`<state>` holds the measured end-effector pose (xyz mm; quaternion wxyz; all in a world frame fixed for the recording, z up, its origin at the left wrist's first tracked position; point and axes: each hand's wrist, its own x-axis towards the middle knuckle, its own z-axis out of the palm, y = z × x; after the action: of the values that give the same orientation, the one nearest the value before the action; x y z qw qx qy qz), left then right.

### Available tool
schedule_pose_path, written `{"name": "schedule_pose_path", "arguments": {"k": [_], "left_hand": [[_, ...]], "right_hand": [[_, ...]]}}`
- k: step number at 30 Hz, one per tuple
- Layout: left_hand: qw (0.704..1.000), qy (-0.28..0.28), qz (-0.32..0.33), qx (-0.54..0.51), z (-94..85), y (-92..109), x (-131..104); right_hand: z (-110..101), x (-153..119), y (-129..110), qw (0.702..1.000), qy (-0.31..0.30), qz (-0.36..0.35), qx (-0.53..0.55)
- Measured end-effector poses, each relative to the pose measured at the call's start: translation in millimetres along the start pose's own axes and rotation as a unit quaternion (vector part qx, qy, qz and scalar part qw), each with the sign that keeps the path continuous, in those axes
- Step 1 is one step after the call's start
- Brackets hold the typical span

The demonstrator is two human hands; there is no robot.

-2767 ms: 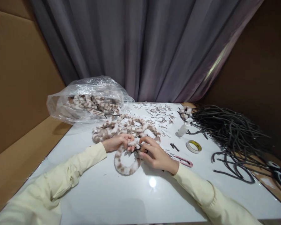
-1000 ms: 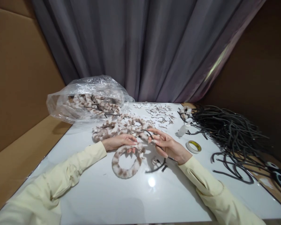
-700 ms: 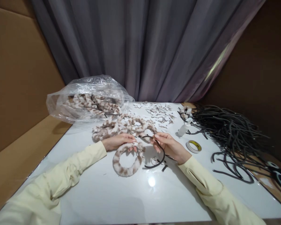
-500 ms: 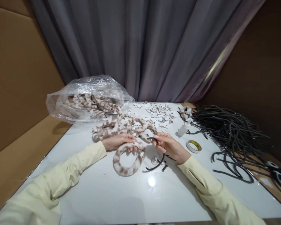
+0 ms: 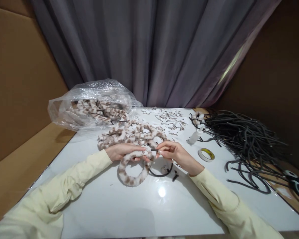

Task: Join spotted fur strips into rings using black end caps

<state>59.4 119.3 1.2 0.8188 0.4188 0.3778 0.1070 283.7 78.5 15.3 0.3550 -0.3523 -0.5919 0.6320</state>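
My left hand (image 5: 127,151) is closed on the upper side of a fluffy white-and-brown ring (image 5: 133,181), which hangs just above or rests on the tabletop; I cannot tell which. Between the thumb and fingers of my right hand (image 5: 175,154) is a thin black cord (image 5: 160,175), bent in a curve below the hand. One end of the cord points left, close to my left fingertips and the ring's upper right side. Beneath the cord lies a small round clear-looking item (image 5: 164,170), with a short black cord piece (image 5: 175,177) to its right.
Several more fluffy rings (image 5: 112,137) lie behind my hands. A clear plastic bag (image 5: 94,89) of fluffy pieces stands back left. Small metallic pieces (image 5: 170,118) are scattered behind. A white bottle (image 5: 195,136), tape roll (image 5: 206,155), heaped black cords (image 5: 241,136) and scissors (image 5: 295,182) are right.
My right hand has moved left with the cord, bringing its end up to the ring beside my left fingers. The ring has shifted slightly left.
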Motion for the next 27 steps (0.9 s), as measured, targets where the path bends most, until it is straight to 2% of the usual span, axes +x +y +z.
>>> {"name": "schedule_pose_path", "arguments": {"k": [4, 7, 9, 11, 13, 15, 17, 20, 24, 27], "left_hand": [[1.0, 0.011, 0.029, 0.006, 12.6, 14.9, -12.2], [0.994, 0.049, 0.081, 0.052, 27.0, 35.2, -26.6], [0.988, 0.068, 0.121, 0.073, 36.4, 48.5, -35.8], [0.978, 0.063, 0.165, 0.108, 44.0, 58.7, -43.1], [0.967, 0.046, 0.204, 0.144, 49.6, 64.5, -48.5], [0.961, 0.037, 0.22, 0.166, 53.3, 66.5, -52.2], [0.96, 0.046, 0.212, 0.179, 55.0, 65.9, -54.5], [0.961, 0.071, 0.191, 0.185, 54.4, 63.4, -56.4], [0.956, 0.08, 0.208, 0.191, 52.1, 61.5, -58.6], [0.953, 0.072, 0.218, 0.199, 52.7, 62.0, -61.2]], "right_hand": [[3.2, -3.8, -22.2, 0.993, -0.012, -0.049, -0.111], [4.9, -3.5, -53.1, 0.964, -0.05, -0.112, -0.235], [8.0, -2.8, -75.0, 0.926, -0.076, -0.181, -0.322], [12.0, -2.9, -92.5, 0.874, -0.085, -0.258, -0.402], [15.5, -3.4, -102.9, 0.825, -0.071, -0.32, -0.461], [17.2, -3.4, -106.6, 0.799, -0.047, -0.352, -0.486], [17.2, -2.1, -105.9, 0.797, -0.034, -0.36, -0.483], [16.4, 2.2, -102.5, 0.813, -0.031, -0.356, -0.46], [17.6, 8.2, -98.7, 0.831, -0.01, -0.362, -0.423], [20.0, 10.3, -96.8, 0.831, -0.003, -0.368, -0.417]]}}
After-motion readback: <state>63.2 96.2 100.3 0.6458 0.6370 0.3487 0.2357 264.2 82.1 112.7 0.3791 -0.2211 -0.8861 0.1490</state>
